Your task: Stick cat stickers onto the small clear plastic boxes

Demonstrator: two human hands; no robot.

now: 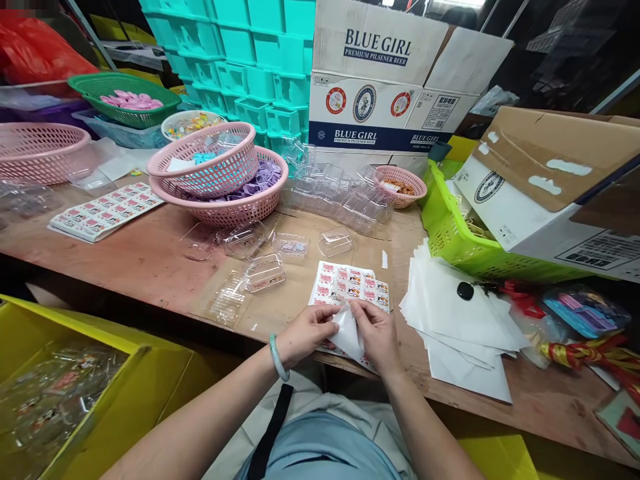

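Observation:
Between my two hands is a small folded piece of white paper [349,333], held over the table's front edge. My left hand [313,331], with a pale green bangle at the wrist, pinches its left side. On the other side my right hand [376,335] grips the paper with thumb and fingers. Under and behind the hands lie sticker sheets [345,277] printed with red lettering and cartoon cats. Just left of them are a clear plastic box [265,272] and other clear boxes [335,242]. To the right, white paper sheets [460,320] are fanned out beneath a round black object [465,291].
Pink baskets [220,212] with purple and blue pieces stand at the back left, near a sticker stack [106,210]. Clear packaging [340,190] is piled before a beer carton [370,87]. A lime-green basket [450,227] stands right; a yellow bin [150,373] of packages sits lower left.

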